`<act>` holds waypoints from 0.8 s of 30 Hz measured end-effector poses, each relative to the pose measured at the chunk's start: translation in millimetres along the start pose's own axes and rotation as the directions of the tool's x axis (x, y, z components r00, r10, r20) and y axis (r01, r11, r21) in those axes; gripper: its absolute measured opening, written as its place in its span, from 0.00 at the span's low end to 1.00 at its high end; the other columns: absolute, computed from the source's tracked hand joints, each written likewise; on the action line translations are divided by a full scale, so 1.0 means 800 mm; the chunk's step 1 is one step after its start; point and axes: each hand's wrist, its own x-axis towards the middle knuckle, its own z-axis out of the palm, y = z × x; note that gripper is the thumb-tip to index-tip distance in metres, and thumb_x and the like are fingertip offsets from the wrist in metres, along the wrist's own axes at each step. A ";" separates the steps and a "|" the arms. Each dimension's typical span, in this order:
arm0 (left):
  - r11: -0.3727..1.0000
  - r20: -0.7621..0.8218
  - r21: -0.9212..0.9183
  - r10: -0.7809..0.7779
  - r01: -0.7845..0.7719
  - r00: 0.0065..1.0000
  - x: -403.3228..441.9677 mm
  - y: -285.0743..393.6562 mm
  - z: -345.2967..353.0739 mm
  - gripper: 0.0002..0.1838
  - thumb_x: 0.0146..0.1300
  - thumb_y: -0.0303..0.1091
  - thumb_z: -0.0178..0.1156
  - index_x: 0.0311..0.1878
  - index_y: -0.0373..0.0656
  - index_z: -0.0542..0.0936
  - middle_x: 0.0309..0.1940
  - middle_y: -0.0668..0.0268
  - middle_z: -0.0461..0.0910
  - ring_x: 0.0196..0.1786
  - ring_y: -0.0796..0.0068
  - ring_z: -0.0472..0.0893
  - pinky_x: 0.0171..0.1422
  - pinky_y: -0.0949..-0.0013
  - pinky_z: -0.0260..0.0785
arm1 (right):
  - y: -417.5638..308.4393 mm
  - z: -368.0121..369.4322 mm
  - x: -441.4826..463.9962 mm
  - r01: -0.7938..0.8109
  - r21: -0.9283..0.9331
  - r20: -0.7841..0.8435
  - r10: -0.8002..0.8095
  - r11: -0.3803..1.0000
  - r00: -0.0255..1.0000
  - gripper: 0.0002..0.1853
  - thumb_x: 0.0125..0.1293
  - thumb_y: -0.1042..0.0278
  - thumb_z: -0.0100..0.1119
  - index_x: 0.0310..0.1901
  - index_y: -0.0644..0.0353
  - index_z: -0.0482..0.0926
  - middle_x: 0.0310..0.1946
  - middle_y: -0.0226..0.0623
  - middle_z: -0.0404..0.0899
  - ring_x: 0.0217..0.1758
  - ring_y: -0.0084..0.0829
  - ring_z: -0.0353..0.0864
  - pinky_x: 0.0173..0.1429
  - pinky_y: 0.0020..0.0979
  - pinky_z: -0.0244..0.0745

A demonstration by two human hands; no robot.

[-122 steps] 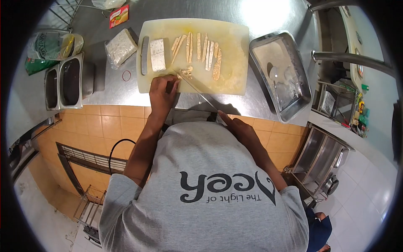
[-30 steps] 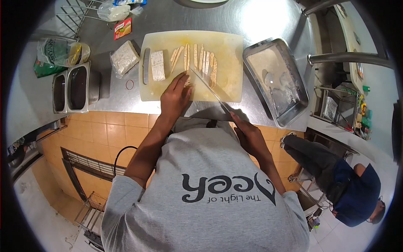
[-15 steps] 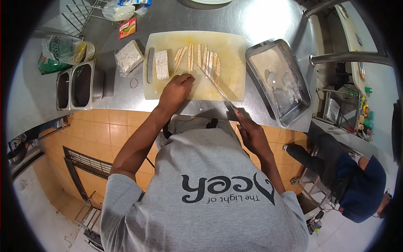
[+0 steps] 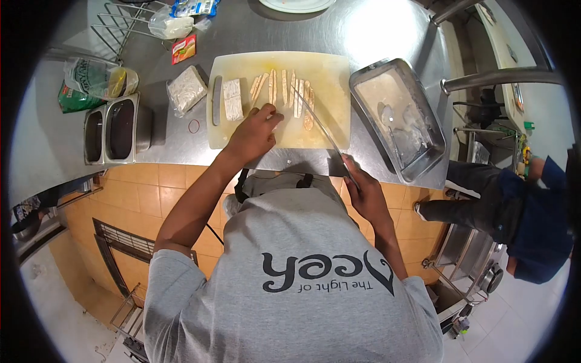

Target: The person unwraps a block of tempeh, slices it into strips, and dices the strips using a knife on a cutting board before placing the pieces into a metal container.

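My right hand (image 4: 363, 189) is closed around the handle of a long knife (image 4: 322, 125), whose blade slants up and left over the cutting board (image 4: 330, 91). The blade's tip lies over the pale tempeh strips (image 4: 299, 97) on the board's right half. My left hand (image 4: 256, 134) hovers at the board's near edge, its fingers bent and a little apart, with nothing visible in them. Just above it are more tempeh strips (image 4: 273, 88). A whitish tempeh block (image 4: 232, 100) stands to their left, by the board's handle slot.
Right of the board is a metal tray (image 4: 396, 163) with cloudy liquid and a spoon. Wrapped tempeh (image 4: 187, 91), a red packet (image 4: 184, 49) and metal containers (image 4: 126, 130) are on the left. A plate (image 4: 296, 5) is at the far edge. A person in dark blue (image 4: 538, 224) stands at right.
My left hand has drawn back slightly from the strips and its fingers have loosened. The knife tip has shifted right, over the right-hand strips. The person at right has moved.
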 end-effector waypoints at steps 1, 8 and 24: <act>1.000 -0.004 0.017 0.012 -0.012 1.000 0.001 -0.002 0.001 0.23 0.52 0.22 0.64 0.54 0.40 0.80 0.54 0.56 0.75 0.56 0.51 0.78 0.61 0.56 0.75 | 0.000 0.000 0.001 0.006 0.005 -0.009 -0.006 1.000 1.000 0.33 0.68 0.76 0.62 0.74 0.43 0.69 0.53 0.54 0.83 0.45 0.53 0.86 0.49 0.43 0.81; 0.991 -0.009 0.081 0.111 -0.110 0.994 0.002 -0.017 0.012 0.18 0.51 0.21 0.63 0.48 0.38 0.80 0.47 0.56 0.77 0.50 0.49 0.80 0.55 0.55 0.76 | 0.001 0.002 -0.004 -0.015 0.004 -0.002 0.015 1.000 1.000 0.33 0.69 0.76 0.61 0.74 0.44 0.69 0.51 0.54 0.83 0.45 0.53 0.85 0.50 0.42 0.81; 0.957 -0.148 -0.097 -0.284 0.272 0.947 -0.032 0.002 0.007 0.35 0.50 0.40 0.78 0.62 0.42 0.77 0.54 0.55 0.79 0.44 0.54 0.85 0.49 0.59 0.80 | -0.005 0.020 -0.015 -0.106 -0.060 0.203 0.116 0.993 0.972 0.31 0.72 0.69 0.58 0.75 0.40 0.66 0.36 0.48 0.81 0.35 0.51 0.81 0.42 0.46 0.78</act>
